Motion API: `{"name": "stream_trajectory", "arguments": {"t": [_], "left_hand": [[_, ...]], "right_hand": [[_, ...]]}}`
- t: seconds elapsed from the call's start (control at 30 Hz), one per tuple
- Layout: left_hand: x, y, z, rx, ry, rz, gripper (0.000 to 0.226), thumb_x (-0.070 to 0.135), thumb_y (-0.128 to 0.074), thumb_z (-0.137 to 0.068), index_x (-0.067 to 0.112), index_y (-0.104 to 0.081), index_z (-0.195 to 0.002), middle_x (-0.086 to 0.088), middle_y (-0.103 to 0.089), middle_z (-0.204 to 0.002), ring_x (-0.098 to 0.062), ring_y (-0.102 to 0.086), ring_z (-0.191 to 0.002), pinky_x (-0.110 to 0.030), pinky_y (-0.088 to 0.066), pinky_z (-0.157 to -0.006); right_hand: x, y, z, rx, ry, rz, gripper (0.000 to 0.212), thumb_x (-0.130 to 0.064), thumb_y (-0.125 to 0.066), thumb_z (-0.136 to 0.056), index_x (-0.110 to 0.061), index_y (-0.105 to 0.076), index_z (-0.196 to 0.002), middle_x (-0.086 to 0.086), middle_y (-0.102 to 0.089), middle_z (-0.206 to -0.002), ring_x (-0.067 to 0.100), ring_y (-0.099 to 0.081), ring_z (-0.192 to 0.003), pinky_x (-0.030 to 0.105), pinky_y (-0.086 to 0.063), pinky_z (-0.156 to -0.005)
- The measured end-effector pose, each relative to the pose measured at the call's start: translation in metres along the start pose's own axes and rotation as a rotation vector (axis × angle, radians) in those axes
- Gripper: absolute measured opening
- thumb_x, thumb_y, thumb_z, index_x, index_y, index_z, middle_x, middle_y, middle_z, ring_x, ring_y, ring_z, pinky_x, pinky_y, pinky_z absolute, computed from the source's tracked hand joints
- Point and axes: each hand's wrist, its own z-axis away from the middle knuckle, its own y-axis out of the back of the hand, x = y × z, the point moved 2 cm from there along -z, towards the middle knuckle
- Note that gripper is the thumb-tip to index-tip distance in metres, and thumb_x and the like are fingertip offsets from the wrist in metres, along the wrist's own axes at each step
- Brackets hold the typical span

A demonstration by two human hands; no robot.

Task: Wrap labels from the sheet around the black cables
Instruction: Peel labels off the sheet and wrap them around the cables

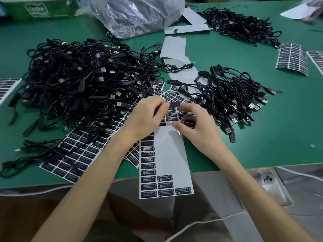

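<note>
A long white label sheet (167, 154) lies in front of me over the table's near edge, with black printed labels down its left column and bottom rows. Above it, my left hand (148, 116) and my right hand (195, 126) meet. Both pinch a small black cable part with a label (174, 104) between the fingertips. A big heap of black cables (78, 79) lies to the left. A smaller pile of black cables (230, 95) lies to the right.
More label sheets lie under the left heap (76, 154), at the left edge (7, 86) and at the far right (291, 58). A plastic bag (138, 14), a green box (38, 9) and another cable pile (241, 25) stand at the back. A phone (267, 180) lies near right.
</note>
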Motion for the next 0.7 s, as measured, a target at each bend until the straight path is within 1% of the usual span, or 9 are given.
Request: {"name": "stream_trajectory", "arguments": {"t": [0.1,0.17,0.2,0.27,0.4,0.47,0.57,0.63,0.7], "left_hand": [[0.000,0.002,0.000,0.056,0.000,0.012,0.033,0.025,-0.045,-0.110,0.009,-0.061,-0.086,0.000,-0.059,-0.083,-0.016,-0.054,-0.078,-0.033,-0.044,-0.075],[0.000,0.003,0.000,0.088,0.008,0.005,0.034,0.026,-0.043,-0.111,0.008,-0.059,-0.087,-0.001,-0.057,-0.083,-0.017,-0.053,-0.078,-0.033,-0.044,-0.074],[0.000,0.003,0.000,0.098,0.011,0.005,0.034,0.026,-0.043,-0.111,0.007,-0.058,-0.086,-0.001,-0.057,-0.083,-0.018,-0.053,-0.078,-0.034,-0.044,-0.074],[0.000,0.003,0.000,0.107,0.010,0.011,0.034,0.025,-0.044,-0.111,0.006,-0.059,-0.086,-0.002,-0.058,-0.083,-0.019,-0.053,-0.078,-0.036,-0.045,-0.075],[0.000,0.003,-0.001,0.091,0.010,0.001,0.035,0.026,-0.045,-0.111,0.006,-0.058,-0.085,-0.004,-0.058,-0.082,-0.021,-0.053,-0.077,-0.039,-0.045,-0.074],[-0.001,0.002,-0.001,0.077,0.013,0.004,0.036,0.027,-0.045,-0.111,0.006,-0.058,-0.084,-0.004,-0.058,-0.080,-0.021,-0.053,-0.076,-0.041,-0.045,-0.073],[-0.002,0.000,-0.001,0.052,0.015,0.024,0.036,0.031,-0.048,-0.110,0.007,-0.058,-0.084,-0.001,-0.057,-0.077,-0.017,-0.051,-0.071,-0.038,-0.043,-0.069],[-0.004,-0.001,-0.002,0.022,0.011,0.045,0.034,0.034,-0.055,-0.107,0.009,-0.059,-0.084,0.002,-0.056,-0.076,-0.014,-0.049,-0.070,-0.034,-0.040,-0.068],[-0.005,-0.002,-0.004,-0.026,0.003,0.038,0.032,0.036,-0.065,-0.100,0.009,-0.059,-0.084,0.004,-0.054,-0.077,-0.016,-0.048,-0.071,-0.032,-0.036,-0.069]], "right_hand": [[-0.004,-0.006,-0.001,-0.050,0.106,0.235,0.054,-0.044,-0.072,-0.093,-0.014,-0.062,-0.137,-0.004,-0.058,-0.141,0.016,-0.036,-0.139,0.027,-0.028,-0.118],[-0.006,-0.011,-0.001,-0.105,0.143,0.352,0.066,-0.051,-0.067,-0.095,-0.011,-0.055,-0.146,-0.002,-0.052,-0.151,0.016,-0.029,-0.147,0.028,-0.020,-0.123],[-0.006,-0.014,-0.001,-0.119,0.153,0.396,0.069,-0.053,-0.066,-0.095,-0.011,-0.053,-0.148,-0.001,-0.051,-0.153,0.017,-0.029,-0.149,0.029,-0.019,-0.124],[-0.006,-0.015,-0.001,-0.105,0.143,0.390,0.069,-0.052,-0.068,-0.093,-0.012,-0.053,-0.148,-0.001,-0.054,-0.150,0.017,-0.034,-0.145,0.028,-0.024,-0.122],[-0.003,-0.013,0.001,-0.057,0.119,0.314,0.058,-0.047,-0.073,-0.091,-0.016,-0.061,-0.138,-0.003,-0.060,-0.132,0.016,-0.041,-0.132,0.033,-0.038,-0.111],[-0.002,-0.013,0.001,-0.048,0.110,0.302,0.055,-0.046,-0.074,-0.091,-0.016,-0.062,-0.135,-0.003,-0.060,-0.127,0.016,-0.041,-0.128,0.032,-0.039,-0.108],[-0.001,-0.012,0.000,-0.049,0.100,0.266,0.055,-0.043,-0.077,-0.089,-0.014,-0.061,-0.134,-0.004,-0.059,-0.127,0.015,-0.041,-0.127,0.028,-0.037,-0.106],[0.000,-0.012,0.000,-0.050,0.092,0.239,0.056,-0.042,-0.078,-0.089,-0.016,-0.058,-0.134,-0.007,-0.058,-0.129,0.012,-0.041,-0.127,0.024,-0.036,-0.102],[0.001,-0.012,0.000,-0.040,0.091,0.222,0.058,-0.043,-0.079,-0.088,-0.018,-0.055,-0.135,-0.013,-0.055,-0.127,0.010,-0.040,-0.126,0.022,-0.035,-0.098]]}}
